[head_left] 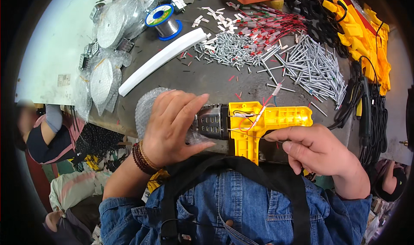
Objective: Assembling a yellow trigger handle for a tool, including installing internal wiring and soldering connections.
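Just in front of me lies a yellow plastic housing half (269,116), its ribbed inner side up. Red, white and black wires (252,121) run inside it. A slotted metal part (212,122) joins its left end, and bubble wrap (148,109) covers what lies further left. My left hand (174,124) curls over the wrapped end, thumb and fingers on either side; the palm hides most of the grip. Between thumb and forefinger, my right hand (310,149) pinches a thin dark wire (272,139) that reaches toward the housing.
Beyond the housing lie heaps of short screws (233,49), long screws (317,68) and red wire connectors (274,25). A white curved strip (161,63), a solder spool (166,24) and bubble-wrapped discs (102,79) are at left. Yellow housings (360,34) and black cables (375,115) crowd the right edge.
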Available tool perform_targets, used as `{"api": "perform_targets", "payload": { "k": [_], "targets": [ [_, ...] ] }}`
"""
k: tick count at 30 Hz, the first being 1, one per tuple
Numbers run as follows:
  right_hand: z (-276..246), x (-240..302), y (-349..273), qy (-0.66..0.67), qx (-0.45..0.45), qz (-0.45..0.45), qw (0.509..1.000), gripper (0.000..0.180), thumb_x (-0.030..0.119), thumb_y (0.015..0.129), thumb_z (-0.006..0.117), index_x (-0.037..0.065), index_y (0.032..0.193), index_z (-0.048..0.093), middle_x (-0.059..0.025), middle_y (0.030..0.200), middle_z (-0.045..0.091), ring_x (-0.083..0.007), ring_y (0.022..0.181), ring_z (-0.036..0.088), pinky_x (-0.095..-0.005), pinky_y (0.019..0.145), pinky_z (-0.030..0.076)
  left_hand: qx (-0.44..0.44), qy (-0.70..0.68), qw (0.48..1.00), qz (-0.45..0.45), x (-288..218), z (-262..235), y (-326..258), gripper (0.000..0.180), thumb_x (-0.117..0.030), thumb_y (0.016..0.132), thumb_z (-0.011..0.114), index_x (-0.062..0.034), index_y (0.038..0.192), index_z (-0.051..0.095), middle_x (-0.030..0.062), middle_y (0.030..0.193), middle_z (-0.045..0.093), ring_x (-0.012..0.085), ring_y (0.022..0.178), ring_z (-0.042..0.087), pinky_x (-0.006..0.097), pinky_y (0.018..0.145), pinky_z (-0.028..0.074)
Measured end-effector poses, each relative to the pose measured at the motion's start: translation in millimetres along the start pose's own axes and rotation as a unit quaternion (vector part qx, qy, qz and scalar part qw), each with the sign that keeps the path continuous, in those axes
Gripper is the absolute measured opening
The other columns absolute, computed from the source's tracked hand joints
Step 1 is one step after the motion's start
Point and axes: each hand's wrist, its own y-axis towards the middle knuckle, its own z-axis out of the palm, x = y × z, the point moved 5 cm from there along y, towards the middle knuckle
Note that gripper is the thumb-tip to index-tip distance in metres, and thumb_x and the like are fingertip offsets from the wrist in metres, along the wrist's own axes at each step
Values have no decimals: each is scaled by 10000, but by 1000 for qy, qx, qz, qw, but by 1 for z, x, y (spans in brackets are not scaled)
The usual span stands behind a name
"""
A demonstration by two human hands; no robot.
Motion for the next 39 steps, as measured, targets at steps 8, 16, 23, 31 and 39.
{"api": "perform_targets", "payload": {
  "k": [8,16,23,31,39],
  "targets": [
    [24,14,23,-271,-136,-208,930,388,125,854,554,60,1233,609,-122,716,673,-324,604,661,-453,571,529,0,-2,1000,5,-1,-1,1,902,-353,609,866,7,1347,490,169,1161,578,375,1058,550,498,950,411],
    [52,23,25,-511,-147,-216,819,448,128,804,605,45,1243,633,-67,640,570,-211,511,590,-356,461,460,-19,-20,1000,7,0,-2,0,888,-312,597,866,-24,1348,489,157,1169,565,374,1069,546,505,959,413],
    [54,38,32,-619,-258,-230,705,240,135,858,590,51,1045,714,10,552,565,-140,449,560,-310,387,406,66,12,995,68,-12,-4,7,679,-205,623,826,-193,1255,577,155,1181,546,353,1027,567,485,912,447],
    [58,36,42,-645,-237,-195,700,143,155,852,618,85,921,721,0,566,563,-148,460,561,-323,393,404,205,89,974,37,-30,-7,40,452,-179,668,752,-172,1093,599,142,1081,538,317,921,606,418,720,514],
    [57,29,42,-586,-182,-187,767,222,113,857,582,9,1025,682,-40,650,643,-202,560,639,-366,523,492,229,97,966,71,-36,-3,46,415,-176,668,764,-164,1043,586,134,1014,517,308,874,608,410,692,517]
  ]
}}
